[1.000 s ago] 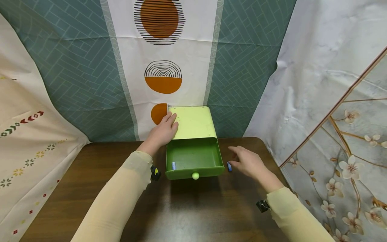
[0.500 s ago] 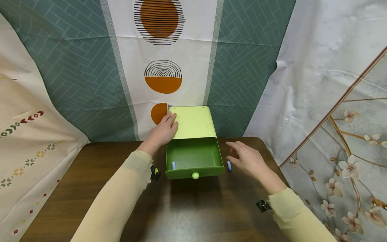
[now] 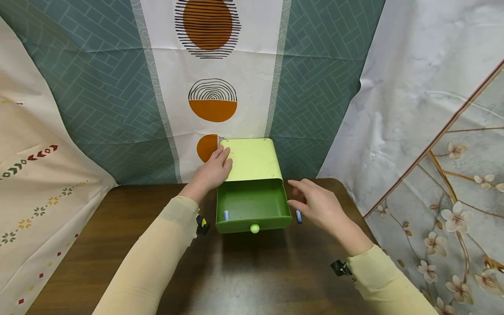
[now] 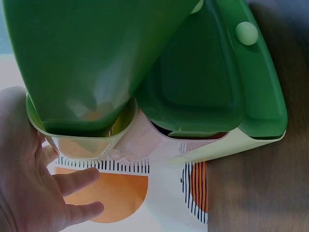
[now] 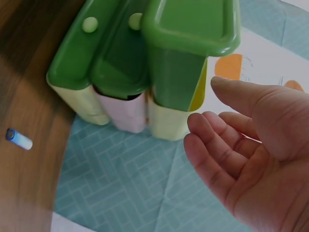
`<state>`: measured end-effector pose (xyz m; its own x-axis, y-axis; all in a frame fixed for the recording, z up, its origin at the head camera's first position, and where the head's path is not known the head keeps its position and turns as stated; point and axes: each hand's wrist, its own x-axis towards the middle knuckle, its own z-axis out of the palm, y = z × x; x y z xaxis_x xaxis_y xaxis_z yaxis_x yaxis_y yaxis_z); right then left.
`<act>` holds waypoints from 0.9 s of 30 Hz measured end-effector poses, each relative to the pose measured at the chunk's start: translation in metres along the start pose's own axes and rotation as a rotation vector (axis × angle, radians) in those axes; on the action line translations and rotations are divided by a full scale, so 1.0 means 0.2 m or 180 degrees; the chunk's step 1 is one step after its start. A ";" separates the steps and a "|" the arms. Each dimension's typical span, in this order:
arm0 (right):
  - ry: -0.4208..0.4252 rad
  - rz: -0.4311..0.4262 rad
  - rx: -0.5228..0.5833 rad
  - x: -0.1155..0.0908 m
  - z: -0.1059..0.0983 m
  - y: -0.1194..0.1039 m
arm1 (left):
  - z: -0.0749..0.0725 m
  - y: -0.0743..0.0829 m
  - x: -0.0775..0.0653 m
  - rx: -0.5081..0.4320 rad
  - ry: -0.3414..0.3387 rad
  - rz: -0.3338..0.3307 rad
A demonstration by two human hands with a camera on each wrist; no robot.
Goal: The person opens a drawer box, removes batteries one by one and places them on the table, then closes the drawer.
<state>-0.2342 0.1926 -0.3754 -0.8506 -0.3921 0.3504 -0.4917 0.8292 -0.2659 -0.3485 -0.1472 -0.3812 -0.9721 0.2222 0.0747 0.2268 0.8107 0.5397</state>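
Observation:
A small drawer cabinet (image 3: pixel 253 159) with a pale yellow-green top stands against the backdrop. Its top green drawer (image 3: pixel 256 199) is pulled out, and a battery (image 3: pixel 226 215) stands in the front left corner. My left hand (image 3: pixel 211 171) rests on the cabinet's upper left edge, its fingers extended in the left wrist view. Beside the drawer's right side hovers my right hand (image 3: pixel 320 204), fingers loosely bent and holding nothing. Another blue-and-white battery (image 3: pixel 299 217) lies on the table right of the drawer, below that hand; the right wrist view also shows this battery (image 5: pixel 20 139).
Two lower drawers, the middle one (image 5: pixel 118 67) in a pink housing and the bottom one (image 5: pixel 72 58) in a pale one, are pushed in. A round knob (image 3: pixel 254 229) juts from the top drawer's front. Patterned cloth (image 3: pixel 323 87) hangs behind the dark wooden table (image 3: pixel 252 280).
My right hand has shifted left, closer to the drawer's right side, and its fingers have spread slightly. The left hand, the drawer and both batteries have stayed in place.

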 end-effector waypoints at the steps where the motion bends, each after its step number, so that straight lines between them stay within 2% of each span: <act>1: 0.0006 -0.0014 0.0011 0.00 -0.01 -0.01 | 0.00 0.00 0.00 -0.0003 -0.0001 0.0000; 12: -0.0013 -0.0181 0.0110 0.04 -0.03 -0.14 | 0.00 0.00 -0.01 -0.0014 0.0015 0.0008; 27: -0.0186 -0.0489 0.0202 0.11 0.03 -0.29 | 0.00 0.00 -0.01 -0.0020 0.0007 0.0003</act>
<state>-0.2257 0.1347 -0.3572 -0.7729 -0.5363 0.3391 -0.6260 0.7316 -0.2700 -0.3475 -0.1478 -0.3813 -0.9720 0.2218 0.0773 0.2275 0.8070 0.5449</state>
